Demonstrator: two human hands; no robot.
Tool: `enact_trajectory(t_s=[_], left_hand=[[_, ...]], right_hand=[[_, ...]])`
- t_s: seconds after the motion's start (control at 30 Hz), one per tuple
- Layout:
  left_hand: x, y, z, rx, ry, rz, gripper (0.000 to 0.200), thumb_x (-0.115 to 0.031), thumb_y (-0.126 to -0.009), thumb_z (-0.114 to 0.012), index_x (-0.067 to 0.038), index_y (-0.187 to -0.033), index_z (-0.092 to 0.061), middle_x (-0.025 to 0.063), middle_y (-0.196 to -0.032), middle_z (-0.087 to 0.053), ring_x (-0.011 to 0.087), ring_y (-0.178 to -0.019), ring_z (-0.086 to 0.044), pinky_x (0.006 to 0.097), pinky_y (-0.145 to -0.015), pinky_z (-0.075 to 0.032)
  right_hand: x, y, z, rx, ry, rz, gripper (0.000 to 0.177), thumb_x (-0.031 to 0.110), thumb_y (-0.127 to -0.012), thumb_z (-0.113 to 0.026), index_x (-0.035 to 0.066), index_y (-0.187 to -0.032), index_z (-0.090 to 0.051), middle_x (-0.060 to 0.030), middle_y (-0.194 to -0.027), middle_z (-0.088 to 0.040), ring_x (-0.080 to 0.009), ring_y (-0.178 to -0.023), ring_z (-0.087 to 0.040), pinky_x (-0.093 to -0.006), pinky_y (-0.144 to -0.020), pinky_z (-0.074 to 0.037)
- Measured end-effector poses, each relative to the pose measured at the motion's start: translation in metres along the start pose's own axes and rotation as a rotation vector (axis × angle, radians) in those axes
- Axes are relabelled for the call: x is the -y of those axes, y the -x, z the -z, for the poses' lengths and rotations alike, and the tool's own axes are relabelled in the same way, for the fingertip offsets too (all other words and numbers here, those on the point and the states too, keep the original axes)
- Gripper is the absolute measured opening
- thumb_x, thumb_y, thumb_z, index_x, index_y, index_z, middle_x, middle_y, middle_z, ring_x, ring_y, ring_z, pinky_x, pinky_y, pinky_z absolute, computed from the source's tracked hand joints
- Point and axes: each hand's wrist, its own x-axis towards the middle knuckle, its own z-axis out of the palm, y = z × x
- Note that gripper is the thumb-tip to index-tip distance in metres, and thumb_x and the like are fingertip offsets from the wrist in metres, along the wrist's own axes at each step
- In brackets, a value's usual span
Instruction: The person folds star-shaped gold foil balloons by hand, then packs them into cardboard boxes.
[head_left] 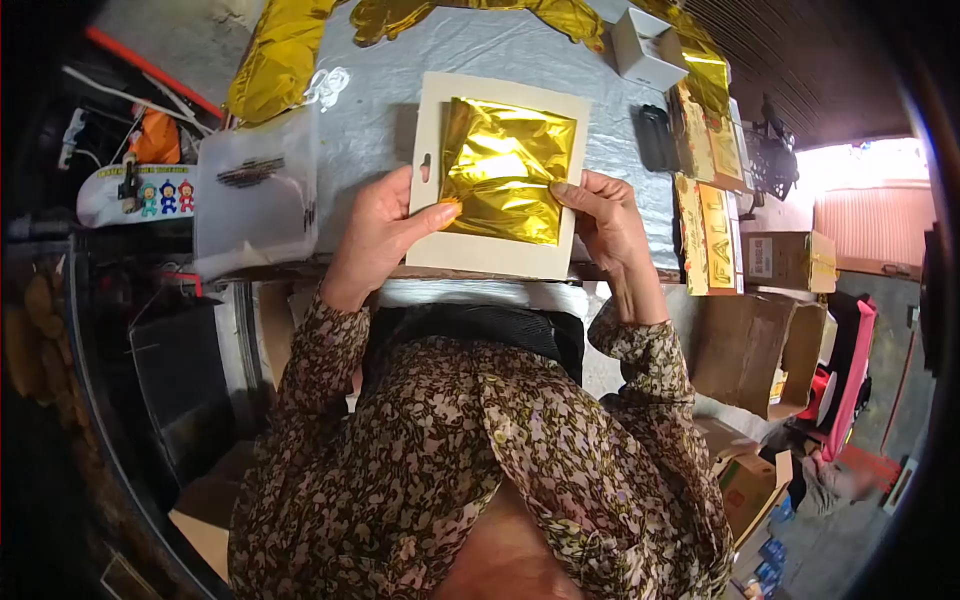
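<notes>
A cream backing card [490, 258] with a small hang slot at its left side is held up over the near edge of the table. On it lies a folded sheet of shiny gold foil [512, 205], creased and squarish. My left hand [395, 225] grips the card's left side, thumb pressed on the foil's lower left corner, fingers mostly behind. At the right edge my right hand [605, 215] pinches card and foil together, thumb on top. What lies behind the card is hidden.
Gold foil balloons [285, 60] lie along the table's far edge. A clear plastic bin [255, 200] stands left. On the right are a white box [648, 50], a black case [657, 138] and boxes lettered "FALL" [715, 235]. Cardboard boxes [745, 345] sit lower right.
</notes>
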Motion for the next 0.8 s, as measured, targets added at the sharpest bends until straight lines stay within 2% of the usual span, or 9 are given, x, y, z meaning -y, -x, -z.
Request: enact_trajectory(t_s=[0.2,0.23,0.37,0.43,0.47,0.57,0.6,0.7,0.8], left_hand=[[0.002,0.001,-0.001,0.002,-0.02,-0.019,0.036,0.001,-0.095,-0.065,0.004,-0.13,-0.058,0.0087,-0.116,-0.07,0.0112,-0.1,-0.066,0.0262,-0.09,-0.053],[0.002,0.003,0.0,0.002,-0.007,-0.011,0.036,0.002,-0.095,-0.065,0.004,-0.131,-0.057,0.0089,-0.117,-0.07,0.0113,-0.1,-0.066,0.0261,-0.09,-0.053],[-0.007,-0.001,0.01,0.103,-0.046,0.048,0.035,-0.004,-0.097,-0.064,0.004,-0.131,-0.058,0.0083,-0.118,-0.069,0.0109,-0.103,-0.065,0.0263,-0.091,-0.052],[-0.01,-0.013,0.011,0.053,-0.044,-0.053,0.033,-0.022,-0.099,-0.068,0.001,-0.122,-0.063,0.0036,-0.108,-0.071,0.0065,-0.093,-0.064,0.0221,-0.082,-0.052],[-0.008,-0.02,0.011,-0.062,-0.126,-0.088,0.04,-0.036,-0.099,-0.067,0.001,-0.115,-0.068,0.0017,-0.102,-0.072,0.0041,-0.089,-0.062,0.0195,-0.076,-0.049],[-0.006,-0.046,0.005,-0.203,-0.039,-0.049,0.041,-0.04,-0.098,-0.067,0.001,-0.106,-0.072,0.0,-0.094,-0.072,0.0031,-0.084,-0.061,0.0192,-0.073,-0.048],[-0.004,-0.054,0.003,-0.268,-0.064,-0.039,0.041,-0.039,-0.097,-0.069,0.001,-0.103,-0.074,-0.0016,-0.088,-0.071,0.0026,-0.075,-0.058,0.0196,-0.067,-0.046],[0.001,-0.061,-0.006,-0.322,-0.025,-0.101,0.039,-0.037,-0.097,-0.071,0.001,-0.103,-0.075,-0.0019,-0.085,-0.071,0.0031,-0.072,-0.057,0.0204,-0.064,-0.046],[0.008,-0.061,-0.003,-0.29,-0.005,-0.09,0.038,-0.033,-0.097,-0.07,0.003,-0.107,-0.073,0.0006,-0.091,-0.072,0.0051,-0.081,-0.061,0.0205,-0.071,-0.049]], right_hand=[[0.005,0.003,0.001,0.041,0.071,-0.049,0.012,0.004,-0.089,-0.074,-0.003,-0.099,-0.075,-0.0102,-0.088,-0.076,-0.0143,-0.073,-0.071,-0.0284,-0.069,-0.058],[0.004,0.003,0.001,0.047,0.115,-0.038,0.012,0.006,-0.089,-0.074,-0.002,-0.098,-0.076,-0.0089,-0.087,-0.075,-0.0122,-0.069,-0.07,-0.0272,-0.064,-0.058],[-0.002,0.0,0.007,0.066,0.153,-0.005,0.012,0.006,-0.089,-0.075,-0.002,-0.098,-0.076,-0.0086,-0.086,-0.075,-0.0107,-0.068,-0.069,-0.0251,-0.062,-0.056],[0.003,0.005,0.001,0.048,0.193,0.04,0.012,0.005,-0.088,-0.075,-0.002,-0.098,-0.076,-0.0083,-0.085,-0.075,-0.0102,-0.068,-0.068,-0.0239,-0.062,-0.054],[0.001,0.005,0.002,0.055,0.194,0.036,0.012,0.005,-0.088,-0.075,-0.002,-0.098,-0.076,-0.0083,-0.085,-0.075,-0.0102,-0.068,-0.068,-0.0239,-0.062,-0.054],[-0.003,0.004,0.003,0.058,0.267,0.064,0.013,0.005,-0.088,-0.076,-0.003,-0.099,-0.076,-0.0085,-0.085,-0.075,-0.0099,-0.069,-0.067,-0.0234,-0.063,-0.053],[-0.002,0.006,0.001,0.049,0.274,0.072,0.014,0.005,-0.088,-0.076,-0.003,-0.099,-0.076,-0.0089,-0.086,-0.075,-0.01,-0.069,-0.067,-0.0236,-0.063,-0.054],[-0.004,0.009,0.003,0.032,0.294,0.092,0.014,0.004,-0.088,-0.075,-0.004,-0.1,-0.075,-0.0096,-0.087,-0.076,-0.0101,-0.069,-0.067,-0.0239,-0.064,-0.054],[-0.006,0.01,0.003,0.017,0.271,0.094,0.014,0.003,-0.088,-0.075,-0.004,-0.1,-0.075,-0.01,-0.088,-0.076,-0.0105,-0.069,-0.067,-0.0241,-0.065,-0.054]])
